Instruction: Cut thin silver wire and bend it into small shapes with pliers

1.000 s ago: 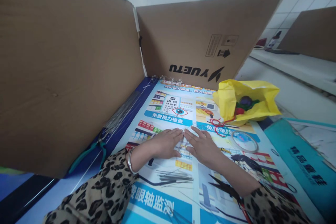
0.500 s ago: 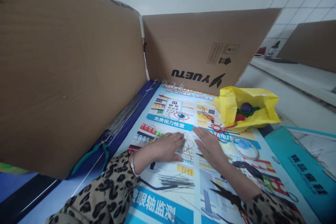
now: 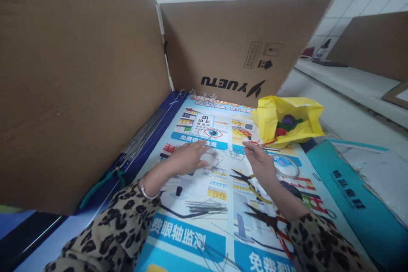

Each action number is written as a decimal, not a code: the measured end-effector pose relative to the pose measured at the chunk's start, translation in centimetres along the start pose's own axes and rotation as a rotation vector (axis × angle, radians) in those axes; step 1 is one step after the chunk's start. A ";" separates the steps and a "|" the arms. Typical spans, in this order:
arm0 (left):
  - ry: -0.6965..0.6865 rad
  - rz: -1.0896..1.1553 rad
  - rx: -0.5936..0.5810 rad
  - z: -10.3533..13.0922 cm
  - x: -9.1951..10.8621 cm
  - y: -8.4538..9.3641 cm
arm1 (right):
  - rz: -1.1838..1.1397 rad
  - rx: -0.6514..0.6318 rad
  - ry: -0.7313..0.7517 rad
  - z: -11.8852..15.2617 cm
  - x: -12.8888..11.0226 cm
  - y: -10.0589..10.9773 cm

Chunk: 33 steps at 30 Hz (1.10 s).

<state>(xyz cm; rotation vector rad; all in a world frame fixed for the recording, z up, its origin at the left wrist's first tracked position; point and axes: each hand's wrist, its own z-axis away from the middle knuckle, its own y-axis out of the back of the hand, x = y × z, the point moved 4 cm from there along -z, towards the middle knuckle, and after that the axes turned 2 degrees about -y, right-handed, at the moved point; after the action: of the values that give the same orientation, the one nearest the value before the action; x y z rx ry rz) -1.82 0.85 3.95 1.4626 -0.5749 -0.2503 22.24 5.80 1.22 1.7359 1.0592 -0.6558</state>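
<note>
My left hand (image 3: 188,158) is held over the printed poster sheet (image 3: 191,195), fingers stretched out and thumb apart, with nothing in it. Just right of its thumb lie thin bent wire pieces (image 3: 214,165). More tangled wire (image 3: 235,153) sits between the two hands. My right hand (image 3: 260,162) is open too, its fingers extended near red yarn (image 3: 269,141) by the bag. Below its palm lie yellow-handled scissors (image 3: 256,189), partly hidden by the hand. Red-handled scissors (image 3: 269,219) lie nearer me, under the right forearm. Several short straight wires (image 3: 206,207) are bunched in front of my left hand.
Cardboard panels (image 3: 242,34) wall off the left and back. A yellow paper bag (image 3: 266,114) holds purple, green and red yarn. Teal-handled pliers (image 3: 100,189) and long wires (image 3: 138,142) lie at left. A pale ring (image 3: 298,170) and teal box (image 3: 338,187) are at right.
My hands have moved apart, leaving the bent wires between them uncovered. The yellow-handled scissors now show more. The whole view has shifted slightly.
</note>
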 end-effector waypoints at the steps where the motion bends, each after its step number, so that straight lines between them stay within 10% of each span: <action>1: 0.010 -0.003 0.020 0.4 -0.5 1.0 | -0.019 -0.006 -0.019 -0.3 -0.5 0.4; 7: 0.090 -0.005 0.001 3.4 -2.8 6.0 | 0.338 -0.420 0.135 -1.0 -4.2 2.0; 12: 0.092 -0.020 -0.050 4.9 -3.3 7.3 | 0.939 -0.751 0.271 2.3 -3.0 2.0; 19: 0.140 -0.049 -0.186 4.3 -2.8 6.2 | 1.035 -0.718 0.402 4.6 -0.2 1.9; 26: -0.110 0.062 -0.095 3.4 -1.7 1.3 | 1.011 -0.626 0.493 4.6 -0.4 1.9; 33: -0.033 0.079 -0.086 5.3 -3.5 0.1 | 1.056 -0.593 0.555 5.0 -0.1 1.8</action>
<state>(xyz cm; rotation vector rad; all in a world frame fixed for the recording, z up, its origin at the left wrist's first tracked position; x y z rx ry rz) -7.45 -1.96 3.30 1.3521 -0.6398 -0.2344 23.90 0.91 0.20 1.6487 0.4439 0.7602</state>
